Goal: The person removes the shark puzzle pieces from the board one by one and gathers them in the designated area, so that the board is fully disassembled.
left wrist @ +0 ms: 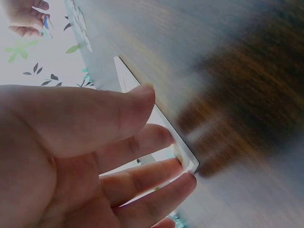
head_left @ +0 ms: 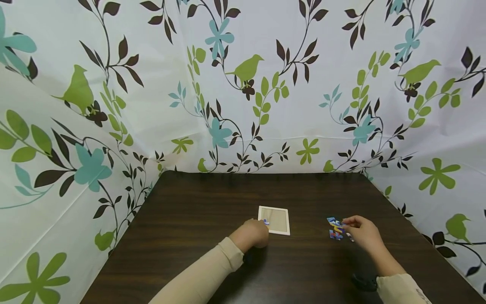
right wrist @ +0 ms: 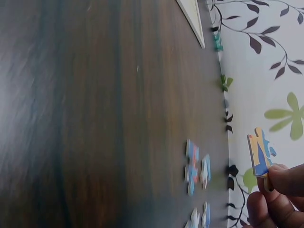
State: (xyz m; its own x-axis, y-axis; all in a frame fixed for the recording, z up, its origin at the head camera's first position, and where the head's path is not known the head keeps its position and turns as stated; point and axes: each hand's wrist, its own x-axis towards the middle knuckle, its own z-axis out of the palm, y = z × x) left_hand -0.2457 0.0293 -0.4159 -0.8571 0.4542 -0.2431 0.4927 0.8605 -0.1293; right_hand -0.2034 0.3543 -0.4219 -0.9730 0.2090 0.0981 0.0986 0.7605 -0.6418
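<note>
A shallow puzzle tray (head_left: pixel 279 232) with a pale wooden rim lies on the table, a small blue piece (head_left: pixel 266 222) showing at its left side. My left hand (head_left: pixel 253 233) is at that side, partly hiding the tray. In the left wrist view, its fingers (left wrist: pixel 154 178) reach to the tray's corner (left wrist: pixel 192 166), and the thumb stands apart from them. Between thumb and fingers my right hand (right wrist: pixel 280 192) pinches a blue and yellow jigsaw puzzle piece (right wrist: pixel 260 154), raised off the table. Loose puzzle pieces (head_left: pixel 336 234) lie just left of the right hand.
The dark wooden table (head_left: pixel 212 198) reaches back to a hanging cloth (head_left: pixel 243 126) printed with leaves and birds, which also encloses the left and right sides. More loose pieces (right wrist: pixel 192 166) show low in the right wrist view.
</note>
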